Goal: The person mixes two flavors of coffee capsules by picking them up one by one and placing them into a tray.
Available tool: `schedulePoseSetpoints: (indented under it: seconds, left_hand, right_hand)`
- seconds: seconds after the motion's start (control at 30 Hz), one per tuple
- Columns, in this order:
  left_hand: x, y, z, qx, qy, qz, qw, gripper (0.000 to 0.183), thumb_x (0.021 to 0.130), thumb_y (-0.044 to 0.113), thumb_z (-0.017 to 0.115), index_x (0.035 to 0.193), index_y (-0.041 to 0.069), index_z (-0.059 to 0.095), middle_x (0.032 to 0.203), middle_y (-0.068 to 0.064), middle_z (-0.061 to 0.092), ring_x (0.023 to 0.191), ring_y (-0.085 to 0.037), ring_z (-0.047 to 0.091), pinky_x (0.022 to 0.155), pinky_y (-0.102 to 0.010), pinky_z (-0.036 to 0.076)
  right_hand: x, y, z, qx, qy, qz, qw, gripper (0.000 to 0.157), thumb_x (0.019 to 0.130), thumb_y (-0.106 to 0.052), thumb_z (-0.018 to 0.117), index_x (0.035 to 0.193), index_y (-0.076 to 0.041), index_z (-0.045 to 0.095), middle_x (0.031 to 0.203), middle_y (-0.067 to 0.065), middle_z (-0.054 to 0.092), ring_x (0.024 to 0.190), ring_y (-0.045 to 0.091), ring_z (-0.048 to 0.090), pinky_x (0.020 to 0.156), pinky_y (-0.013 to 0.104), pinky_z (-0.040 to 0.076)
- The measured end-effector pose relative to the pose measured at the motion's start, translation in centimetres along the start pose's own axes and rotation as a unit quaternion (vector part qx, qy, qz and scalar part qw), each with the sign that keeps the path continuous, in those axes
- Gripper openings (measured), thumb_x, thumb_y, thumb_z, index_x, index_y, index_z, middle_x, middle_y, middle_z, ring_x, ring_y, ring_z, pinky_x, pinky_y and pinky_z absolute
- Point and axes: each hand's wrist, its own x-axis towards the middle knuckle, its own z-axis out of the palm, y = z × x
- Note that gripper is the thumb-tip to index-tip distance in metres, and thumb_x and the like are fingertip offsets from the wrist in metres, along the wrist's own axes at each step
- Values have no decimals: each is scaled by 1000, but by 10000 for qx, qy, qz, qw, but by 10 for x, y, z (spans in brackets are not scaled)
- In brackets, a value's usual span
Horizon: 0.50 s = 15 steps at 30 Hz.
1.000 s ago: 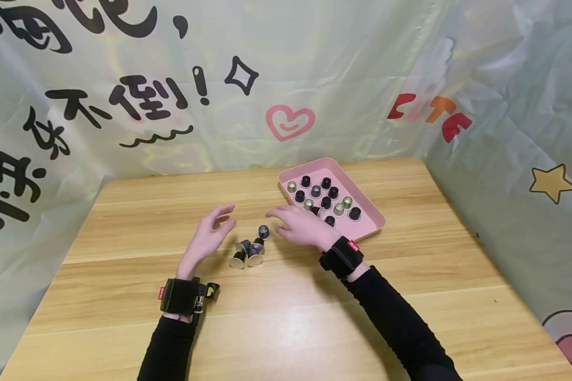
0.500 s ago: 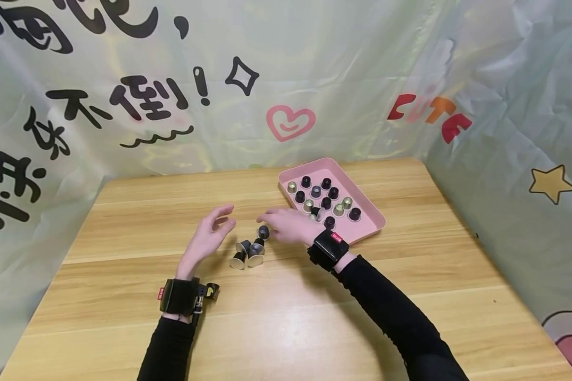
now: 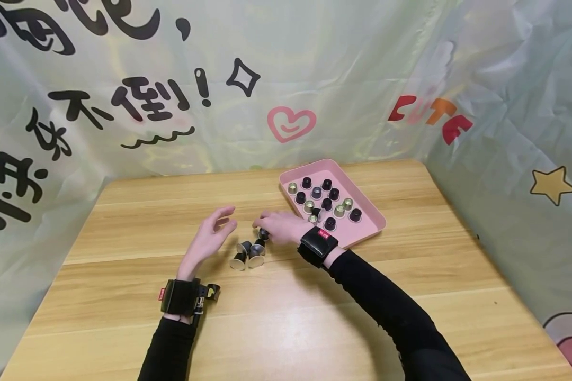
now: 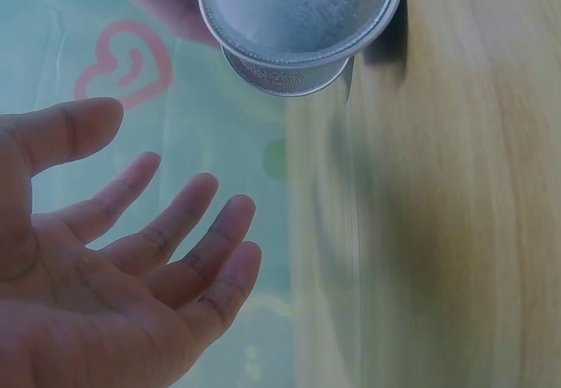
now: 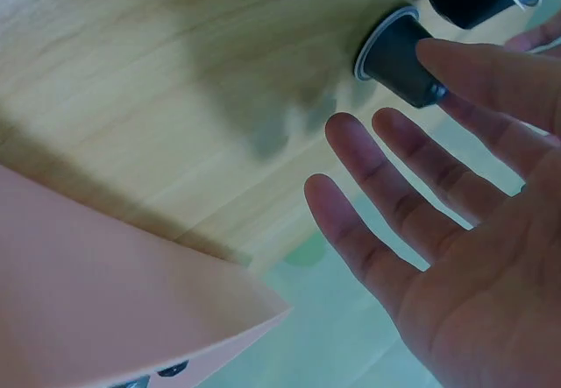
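Observation:
In the head view my right hand (image 3: 282, 226) is over the nearest coffee capsule (image 3: 264, 234), partly covering it. The right wrist view shows that dark capsule (image 5: 399, 59) standing on its silvery rim, with the thumb tip overlapping its side and the index finger beside its top. The other three fingers stay extended and apart. My left hand (image 3: 208, 235) hovers left of the loose capsules (image 3: 248, 254), its fingers loosely bent and holding nothing. In the left wrist view a capsule's silver foil lid (image 4: 302, 7) faces the camera, away from the fingers.
A pink tray (image 3: 372, 225) at the back right holds many black, dark grey and pale green capsules, mostly upright; one black capsule (image 3: 317, 212) lies on its side. Its wall (image 5: 131, 257) rises close to my right hand. A printed curtain (image 3: 352, 79) hangs behind the wooden table (image 3: 305, 328).
My right hand has moved left from beside the tray to the dark capsule. My left hand has stayed in place, and the loose capsules have not moved.

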Motion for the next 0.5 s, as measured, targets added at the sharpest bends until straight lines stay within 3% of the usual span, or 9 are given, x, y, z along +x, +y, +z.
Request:
schedulePoseSetpoints:
  seconds: [0.2,0.5]
  left_hand:
    - [0,0,1,13,-35,23,10000,53,103,15,55,150,-2,38,156,-27,39,143,-49,38,122,-58,29]
    - [0,-1,3,-32,-42,19,10000,53,103,14,54,150,-3,38,156,-27,38,143,-50,38,122,-58,30]
  right_hand:
    - [7,-1,3,-237,-115,-4,9997,55,85,6,65,133,-21,63,130,6,63,117,25,64,101,40,54]
    - [11,1,6,-91,-59,-21,9999,40,87,2,68,119,-21,71,118,2,64,106,22,64,97,36,54]
